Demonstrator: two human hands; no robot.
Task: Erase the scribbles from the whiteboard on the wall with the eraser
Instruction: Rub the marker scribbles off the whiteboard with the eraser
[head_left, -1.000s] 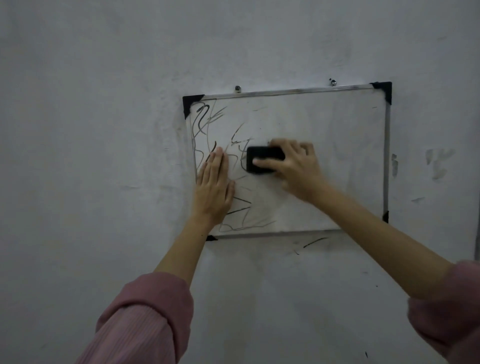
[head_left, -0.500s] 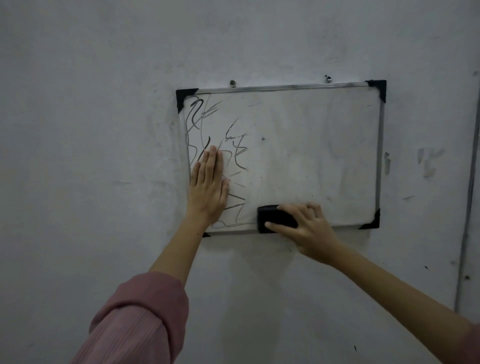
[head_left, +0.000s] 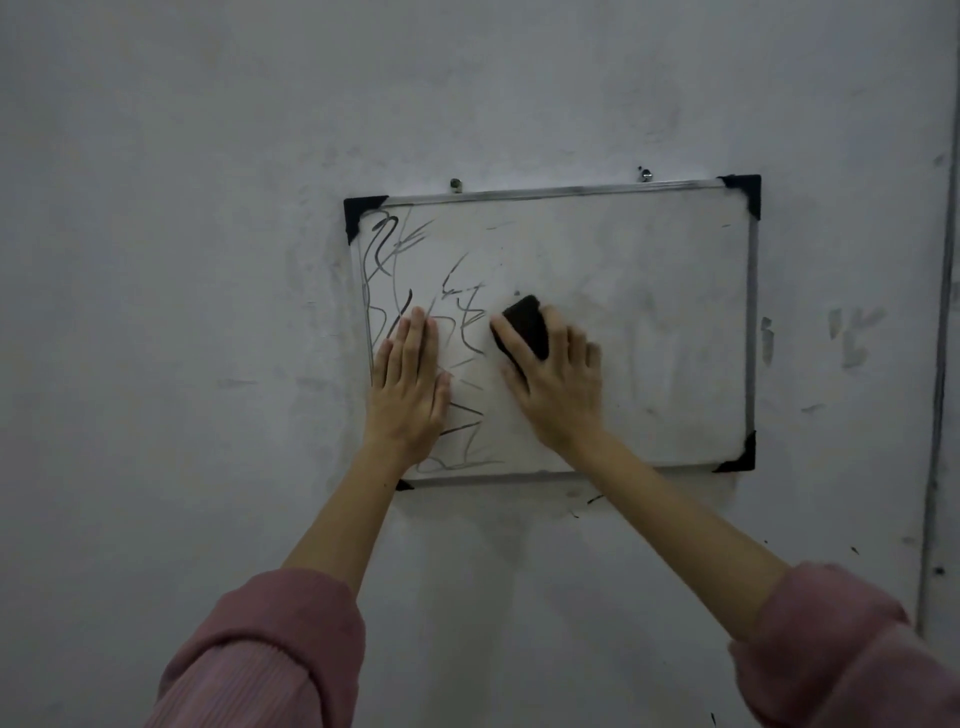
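A small whiteboard (head_left: 649, 312) with a metal frame and black corner caps hangs on the wall. Black scribbles (head_left: 387, 249) cover its left third; the right part shows only faint smears. My left hand (head_left: 408, 387) lies flat with straight fingers on the board's lower left, over some scribbles. My right hand (head_left: 553, 379) grips the black eraser (head_left: 524, 319) and holds it against the board near the middle, just right of the scribbles. The eraser's lower part is hidden under my fingers.
The board hangs from two screws (head_left: 455, 183) on a grey, scuffed wall. A thin vertical conduit (head_left: 937, 364) runs down the wall at the far right. A few black marks (head_left: 592, 500) dot the wall below the board.
My right hand moved the eraser from the board's middle down to the bottom edge, then back up to the middle. The left hand stayed flat in place.
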